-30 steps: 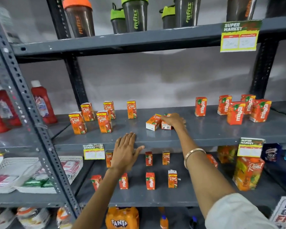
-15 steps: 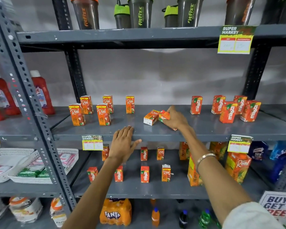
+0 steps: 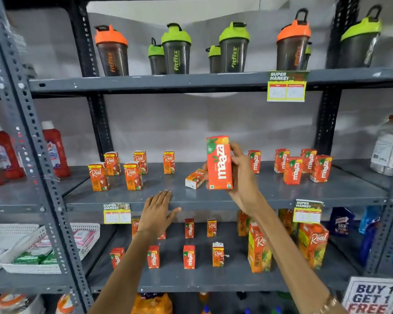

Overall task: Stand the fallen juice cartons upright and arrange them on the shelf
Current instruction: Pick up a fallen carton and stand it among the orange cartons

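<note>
My right hand grips a red Maaza juice carton, held upright in the air above the middle grey shelf. Just left of it a Real carton lies on its side on that shelf. Several Real cartons stand upright at the shelf's left. Several Maaza cartons stand at its right. My left hand rests flat on the shelf's front edge, fingers spread, holding nothing.
Shaker bottles line the top shelf. The lower shelf holds small cartons and tall Real pineapple cartons. Red bottles and white baskets are in the left bay. Price tags hang on the shelf edges.
My right hand has picked the fallen Maaza carton off the shelf and raised it upright. The left hand stays on the shelf edge. The camera view has tilted upward.
</note>
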`<action>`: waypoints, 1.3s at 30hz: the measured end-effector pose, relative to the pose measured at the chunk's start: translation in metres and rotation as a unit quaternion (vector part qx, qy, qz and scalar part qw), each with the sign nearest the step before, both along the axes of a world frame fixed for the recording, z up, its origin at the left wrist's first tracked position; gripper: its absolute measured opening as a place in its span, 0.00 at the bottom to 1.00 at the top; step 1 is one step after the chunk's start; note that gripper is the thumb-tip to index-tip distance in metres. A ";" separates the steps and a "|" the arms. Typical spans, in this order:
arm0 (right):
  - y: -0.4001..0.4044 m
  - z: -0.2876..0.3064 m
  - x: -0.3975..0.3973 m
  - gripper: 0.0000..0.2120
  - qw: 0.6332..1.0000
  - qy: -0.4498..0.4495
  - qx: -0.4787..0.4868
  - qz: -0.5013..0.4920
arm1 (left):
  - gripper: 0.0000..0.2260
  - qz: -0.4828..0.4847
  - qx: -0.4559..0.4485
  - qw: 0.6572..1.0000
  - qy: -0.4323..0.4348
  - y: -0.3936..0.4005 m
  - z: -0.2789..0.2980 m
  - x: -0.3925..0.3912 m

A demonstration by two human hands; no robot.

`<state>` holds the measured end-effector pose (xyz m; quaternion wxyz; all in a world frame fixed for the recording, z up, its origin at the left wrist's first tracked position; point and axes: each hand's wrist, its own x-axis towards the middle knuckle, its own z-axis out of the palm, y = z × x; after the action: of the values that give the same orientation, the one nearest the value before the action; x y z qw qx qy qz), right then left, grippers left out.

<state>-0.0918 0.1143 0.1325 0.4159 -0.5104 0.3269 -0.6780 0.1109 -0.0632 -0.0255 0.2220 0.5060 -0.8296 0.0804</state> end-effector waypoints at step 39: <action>-0.129 -0.101 -0.218 0.21 0.958 0.127 0.132 -0.219 | 0.32 0.044 -0.062 0.995 0.061 -0.002 -0.010 -0.019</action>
<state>-0.3102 -0.0144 0.0316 0.2757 -0.4493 0.5671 -0.6329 0.0920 -0.0656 -0.0352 0.2989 0.5312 -0.7851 0.1102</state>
